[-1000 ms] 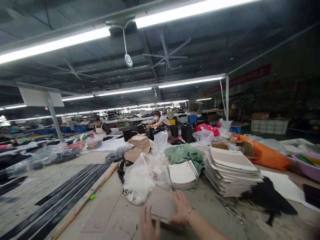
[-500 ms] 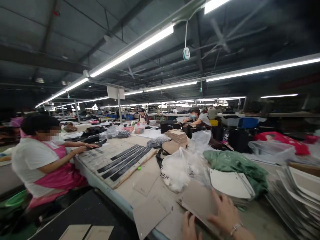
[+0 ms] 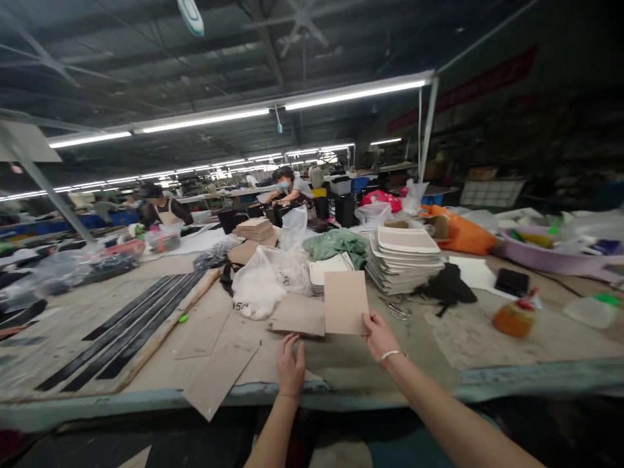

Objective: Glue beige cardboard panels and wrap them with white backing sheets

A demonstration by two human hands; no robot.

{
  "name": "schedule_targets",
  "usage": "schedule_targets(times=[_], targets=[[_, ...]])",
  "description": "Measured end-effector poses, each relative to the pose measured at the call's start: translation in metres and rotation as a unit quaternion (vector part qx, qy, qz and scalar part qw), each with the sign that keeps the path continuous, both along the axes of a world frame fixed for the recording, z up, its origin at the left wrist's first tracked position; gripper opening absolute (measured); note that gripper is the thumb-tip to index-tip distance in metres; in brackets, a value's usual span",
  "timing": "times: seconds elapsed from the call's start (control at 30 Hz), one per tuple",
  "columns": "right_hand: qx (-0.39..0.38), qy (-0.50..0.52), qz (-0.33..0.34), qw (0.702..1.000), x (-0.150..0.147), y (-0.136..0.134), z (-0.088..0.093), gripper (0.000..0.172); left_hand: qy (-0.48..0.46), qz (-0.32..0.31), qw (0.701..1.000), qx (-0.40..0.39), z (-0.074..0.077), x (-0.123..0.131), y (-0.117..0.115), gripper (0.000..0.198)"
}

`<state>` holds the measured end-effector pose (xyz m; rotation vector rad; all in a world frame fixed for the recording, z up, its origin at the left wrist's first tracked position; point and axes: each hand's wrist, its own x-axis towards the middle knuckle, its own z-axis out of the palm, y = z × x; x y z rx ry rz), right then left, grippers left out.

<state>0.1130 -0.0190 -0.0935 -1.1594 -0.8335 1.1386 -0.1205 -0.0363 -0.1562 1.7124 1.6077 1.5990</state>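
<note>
My right hand (image 3: 379, 336) pinches the lower right corner of a tan cardboard sheet (image 3: 346, 301) and holds it up above the worktable (image 3: 468, 338). My left hand (image 3: 290, 365) rests flat on the table with its fingers stretched toward a low stack of tan cardboard sheets (image 3: 298, 316). A bracelet circles my right wrist. A white plastic bag (image 3: 258, 286) lies just behind the stack.
A tall pile of white-faced boards (image 3: 404, 260), scissors (image 3: 396, 308), a black cloth (image 3: 446, 288), an orange pot (image 3: 511, 318) and a purple basin (image 3: 546, 253) lie right. Black strips on a board (image 3: 131, 331) lie left. Loose cardboard (image 3: 219, 377) overhangs the front edge. Other people work far behind.
The view swung left toward a seated person in a pink apron, then back and down. My right hand has lifted one sheet off the stack; my left hand now lies flat on the table.
</note>
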Motion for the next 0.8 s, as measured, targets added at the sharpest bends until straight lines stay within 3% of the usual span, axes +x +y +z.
schedule_targets(times=[0.07,0.17,0.23,0.3,0.37,0.43,0.5,0.63,0.8], targets=[[-0.006,0.056,-0.014,0.998,0.002,-0.023,-0.008,0.047,-0.098,-0.070,0.989,-0.083,0.012,0.023,-0.015,0.044],[-0.025,0.116,-0.019,0.993,0.002,-0.052,-0.019,0.047,-0.253,-0.182,0.927,-0.210,0.025,0.067,-0.036,0.057],[-0.041,0.141,-0.005,0.989,0.002,-0.069,-0.025,0.045,-0.319,-0.205,0.894,-0.241,0.029,0.092,-0.045,0.058],[-0.069,0.159,0.037,0.984,0.006,-0.085,-0.030,0.045,-0.345,-0.200,0.883,-0.249,0.029,0.106,-0.046,0.056],[-0.104,0.160,0.085,0.978,0.021,-0.099,-0.033,0.048,-0.311,-0.208,0.889,-0.263,0.030,0.108,-0.041,0.055],[-0.124,0.136,0.088,0.979,0.050,-0.111,-0.034,0.052,-0.218,-0.233,0.902,-0.291,0.032,0.102,-0.032,0.057],[-0.119,0.094,0.032,0.988,0.092,-0.120,-0.035,0.056,-0.129,-0.252,0.907,-0.313,0.035,0.095,-0.021,0.057],[-0.100,0.031,-0.176,0.979,0.178,-0.130,-0.031,0.060,-0.038,-0.256,0.909,-0.327,0.039,0.096,0.004,0.043],[-0.091,-0.038,-0.240,0.966,0.232,-0.136,-0.033,0.054,0.085,-0.229,0.922,-0.299,0.041,0.122,0.035,0.036]])
